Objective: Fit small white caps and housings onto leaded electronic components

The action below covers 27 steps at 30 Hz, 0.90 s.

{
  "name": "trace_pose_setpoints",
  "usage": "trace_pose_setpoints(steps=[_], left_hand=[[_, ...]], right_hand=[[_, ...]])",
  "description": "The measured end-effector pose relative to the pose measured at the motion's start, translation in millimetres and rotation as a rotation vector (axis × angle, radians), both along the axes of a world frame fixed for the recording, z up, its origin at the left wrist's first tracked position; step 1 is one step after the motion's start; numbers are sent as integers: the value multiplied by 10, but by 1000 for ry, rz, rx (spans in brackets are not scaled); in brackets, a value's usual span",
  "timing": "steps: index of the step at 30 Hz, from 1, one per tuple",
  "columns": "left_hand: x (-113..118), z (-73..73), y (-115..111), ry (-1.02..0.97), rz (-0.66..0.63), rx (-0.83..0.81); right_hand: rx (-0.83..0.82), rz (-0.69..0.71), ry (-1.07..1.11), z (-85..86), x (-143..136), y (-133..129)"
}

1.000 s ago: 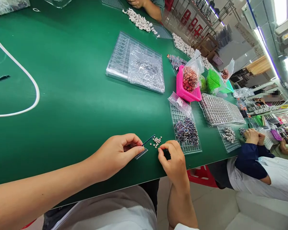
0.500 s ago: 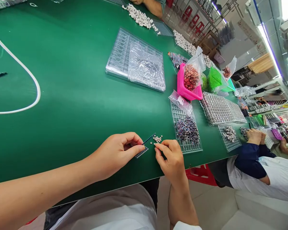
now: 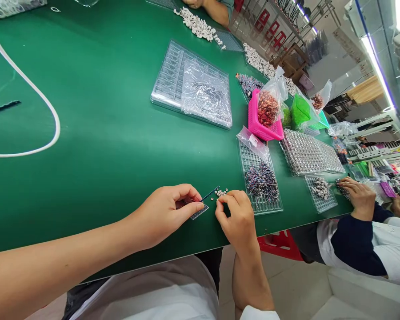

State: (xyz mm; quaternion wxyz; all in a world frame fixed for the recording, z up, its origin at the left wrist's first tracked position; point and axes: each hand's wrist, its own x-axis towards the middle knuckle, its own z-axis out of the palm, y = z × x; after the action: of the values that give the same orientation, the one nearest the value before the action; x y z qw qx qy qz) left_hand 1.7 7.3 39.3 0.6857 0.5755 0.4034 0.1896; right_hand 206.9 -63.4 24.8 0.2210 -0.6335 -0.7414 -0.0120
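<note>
My left hand [image 3: 170, 213] is closed, thumb against forefinger, on a thin dark strip [image 3: 211, 193] that points up and to the right. Just below its fingertips shows a small dark gridded piece [image 3: 200, 212], partly covered by the hand; whether the hand also grips it I cannot tell. To the right, my right hand [image 3: 238, 218] has thumb and forefinger pinched together at the edge of a little heap of small pale ring-like pieces [image 3: 221, 193]. Anything between those fingertips is too small to make out.
Right of my hands lies a clear tray with many wire-leaded parts [image 3: 262, 181]. Beyond stand a pink basket [image 3: 265, 131] and stacked clear trays [image 3: 168, 84] under a plastic bag. A white cord [image 3: 55, 115] curves at left. A co-worker's hand [image 3: 360, 195] works at far right.
My right fingertips have shifted slightly, while my left hand keeps its pinch. The co-worker's hands at the right have moved. The whole view has shifted a little.
</note>
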Motion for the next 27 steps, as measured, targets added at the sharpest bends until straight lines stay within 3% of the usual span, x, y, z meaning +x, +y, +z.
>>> trace_pose_setpoints(steps=[3,11,17,24,27], left_hand=[[0,-17,-9,-26,9,-31],[9,57,-90,-298,25,-194],[9,82,-127,-307,20,-161],[-32,57,-154,-188,-54,141],[-43,57,-159,-171,-55,198]], right_hand=[[32,-27,102,-14,-61,-15],[91,-107,790,-8,-381,-153],[154,-161,807,-55,-429,-146],[129,-165,744,-76,-413,-163],[130,-168,761,-83,-416,-162]])
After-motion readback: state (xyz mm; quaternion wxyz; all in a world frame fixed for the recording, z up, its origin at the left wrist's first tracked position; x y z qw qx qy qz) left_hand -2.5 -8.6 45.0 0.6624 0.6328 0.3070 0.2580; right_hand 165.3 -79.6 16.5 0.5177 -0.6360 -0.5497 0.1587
